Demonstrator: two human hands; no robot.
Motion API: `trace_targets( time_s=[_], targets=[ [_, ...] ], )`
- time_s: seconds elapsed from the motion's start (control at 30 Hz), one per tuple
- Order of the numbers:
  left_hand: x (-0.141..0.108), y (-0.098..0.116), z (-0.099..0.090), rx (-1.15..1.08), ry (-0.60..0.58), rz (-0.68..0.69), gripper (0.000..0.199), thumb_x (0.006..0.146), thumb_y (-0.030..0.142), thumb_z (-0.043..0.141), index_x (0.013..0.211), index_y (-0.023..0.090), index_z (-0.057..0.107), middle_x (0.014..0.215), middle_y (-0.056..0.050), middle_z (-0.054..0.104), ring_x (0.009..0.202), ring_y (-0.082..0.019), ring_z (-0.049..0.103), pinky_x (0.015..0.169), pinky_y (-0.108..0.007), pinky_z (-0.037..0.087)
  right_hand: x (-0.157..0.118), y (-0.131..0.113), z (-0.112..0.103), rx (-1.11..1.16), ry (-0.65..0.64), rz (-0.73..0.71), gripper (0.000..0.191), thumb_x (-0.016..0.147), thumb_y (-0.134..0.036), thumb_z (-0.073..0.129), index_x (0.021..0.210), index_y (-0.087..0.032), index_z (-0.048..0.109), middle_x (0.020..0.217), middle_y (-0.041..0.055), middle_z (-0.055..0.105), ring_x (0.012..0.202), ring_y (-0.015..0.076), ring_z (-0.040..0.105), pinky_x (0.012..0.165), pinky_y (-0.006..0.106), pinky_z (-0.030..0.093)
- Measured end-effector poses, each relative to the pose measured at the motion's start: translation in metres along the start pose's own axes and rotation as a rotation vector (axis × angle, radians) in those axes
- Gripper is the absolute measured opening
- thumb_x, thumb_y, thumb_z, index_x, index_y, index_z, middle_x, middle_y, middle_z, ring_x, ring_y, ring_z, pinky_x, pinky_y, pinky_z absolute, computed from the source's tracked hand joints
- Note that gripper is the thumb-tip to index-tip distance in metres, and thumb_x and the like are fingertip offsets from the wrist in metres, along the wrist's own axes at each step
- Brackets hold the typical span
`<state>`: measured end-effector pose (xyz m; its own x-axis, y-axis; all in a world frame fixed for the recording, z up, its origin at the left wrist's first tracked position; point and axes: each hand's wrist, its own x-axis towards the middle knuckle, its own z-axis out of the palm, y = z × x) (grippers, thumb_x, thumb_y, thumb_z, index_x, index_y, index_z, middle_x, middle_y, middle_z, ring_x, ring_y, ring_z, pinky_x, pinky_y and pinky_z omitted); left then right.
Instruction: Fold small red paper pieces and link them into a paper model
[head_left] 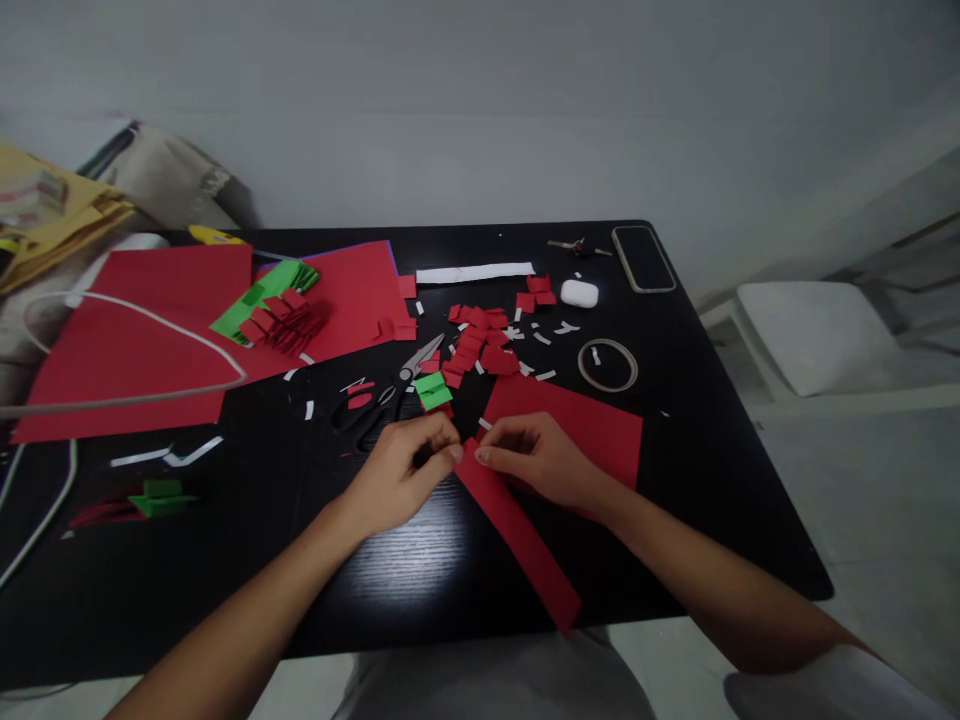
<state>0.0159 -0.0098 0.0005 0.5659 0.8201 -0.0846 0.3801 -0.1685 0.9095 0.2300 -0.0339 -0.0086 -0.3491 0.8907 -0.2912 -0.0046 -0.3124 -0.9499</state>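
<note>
A long red paper strip (517, 530) slants from between my hands to the front edge of the black table. My left hand (411, 468) pinches its far end with thumb and forefinger. Close on the right, my right hand (536, 458) pinches the same end. Under my right hand lies a red paper sheet (600, 425). Just beyond my left hand are a small folded green paper piece (433, 391) and black-handled scissors (386, 395), their blades apart. Several small folded red paper pieces (472, 340) lie heaped beyond my hands.
Large red sheets (135, 340) cover the left side, with green folded paper (262, 298) on them. A white cable (150, 325) loops there. A white strip (474, 273), white case (579, 293), tape roll (607, 366), keys (579, 247) and phone (643, 259) lie toward the back and right.
</note>
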Motion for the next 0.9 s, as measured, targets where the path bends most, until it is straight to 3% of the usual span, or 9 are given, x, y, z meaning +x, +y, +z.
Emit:
trace_targets(
  time_s=[0.23,0.5,0.77,0.9],
  targets=[
    [0.000,0.000,0.008,-0.074,0.013,0.007,0.024,0.100,0.030,0.052,0.080,0.017,0.057,0.068,0.005,0.047,0.064,-0.011,0.043,0.060,-0.023,0.033,0.002,0.007,0.004,0.005,-0.046,-0.004,0.019,0.080,-0.033,0.075,0.076,-0.015,0.072,0.065,-0.0020,0.061,0.060,0.0101,0.049,0.058,0.025,0.035],
    [0.001,-0.002,-0.005,-0.129,0.133,-0.034,0.027,0.099,0.036,0.055,0.080,0.017,0.058,0.067,0.005,0.044,0.062,-0.012,0.040,0.060,-0.025,0.033,0.003,0.001,0.001,-0.003,-0.043,-0.005,0.015,0.077,-0.028,0.073,0.071,-0.015,0.070,0.064,-0.0026,0.060,0.059,0.0097,0.047,0.058,0.025,0.034],
    [0.005,-0.003,-0.023,-0.167,0.288,-0.054,0.023,0.092,0.032,0.061,0.074,0.017,0.061,0.062,0.004,0.048,0.057,-0.010,0.042,0.056,-0.023,0.033,0.003,-0.001,-0.002,-0.022,-0.031,0.016,0.015,0.075,-0.029,0.074,0.070,-0.015,0.070,0.068,0.0000,0.064,0.064,0.0122,0.053,0.062,0.026,0.037],
    [0.007,-0.002,-0.022,-0.329,0.290,-0.115,0.026,0.092,0.035,0.062,0.074,0.017,0.061,0.059,0.004,0.051,0.053,-0.010,0.047,0.053,-0.022,0.038,0.002,-0.003,-0.002,-0.024,-0.004,0.027,0.018,0.075,-0.032,0.075,0.070,-0.016,0.071,0.069,0.0006,0.065,0.064,0.0129,0.053,0.062,0.026,0.037]
  ],
)
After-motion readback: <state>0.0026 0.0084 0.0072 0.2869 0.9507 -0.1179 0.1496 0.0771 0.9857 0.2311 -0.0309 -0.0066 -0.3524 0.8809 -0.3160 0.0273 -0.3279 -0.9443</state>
